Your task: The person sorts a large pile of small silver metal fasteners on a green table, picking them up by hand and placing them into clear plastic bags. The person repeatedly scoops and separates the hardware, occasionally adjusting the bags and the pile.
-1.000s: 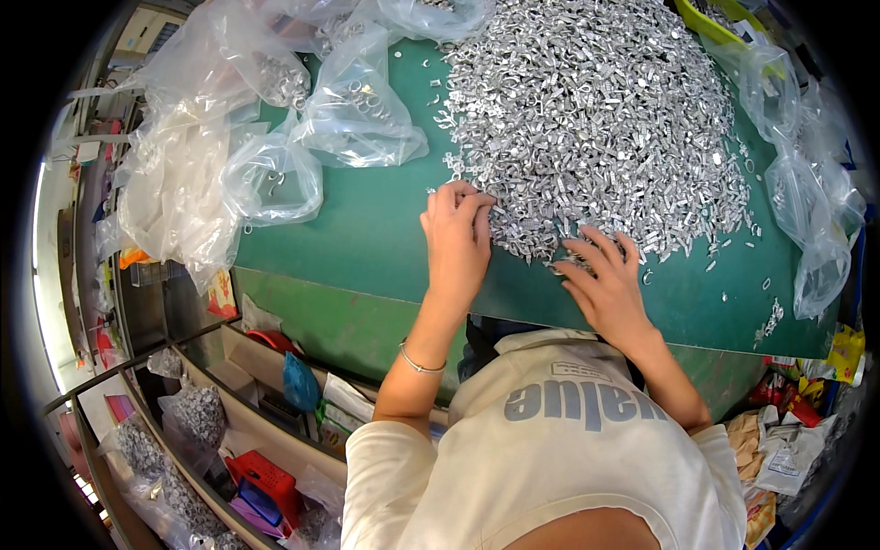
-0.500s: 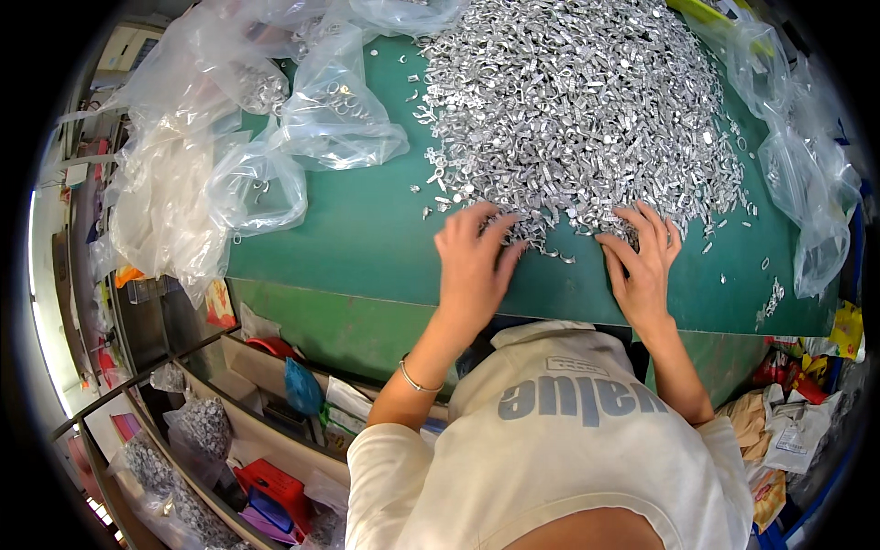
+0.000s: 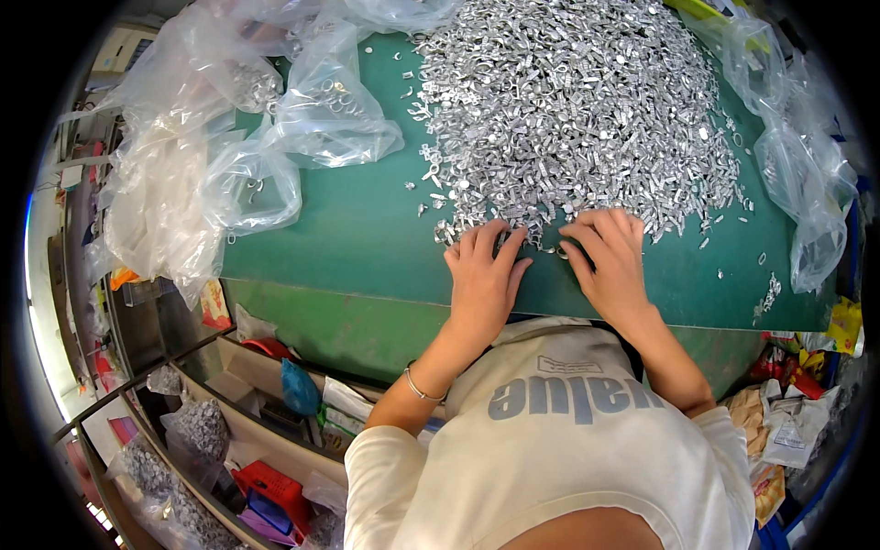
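A big heap of small silver metal pieces (image 3: 577,110), some of them ring-shaped, covers the far middle of a green table (image 3: 367,247). At the heap's near edge is my left hand (image 3: 482,280), its thumb apart and its fingertips bent onto the pieces. My right hand (image 3: 610,261) lies close by on the right, thumb and index finger apart with a small gap between them. Its other fingers curl over the edge of the heap. A tiny silver piece (image 3: 561,252) shows by the right thumb tip; whether the thumb touches it, I cannot tell.
Clear plastic bags (image 3: 335,119) with a few pieces inside lie on the table's left. Another clear bag (image 3: 797,183) hangs along the right side. A few loose pieces (image 3: 768,295) sit at the right. Below left, a divided drawer (image 3: 247,403) holds bags and a red basket (image 3: 275,490).
My right hand has moved left and slightly down, closer to my left hand. My left hand has shifted slightly right and down. Pieces at the heap's near edge have shifted.
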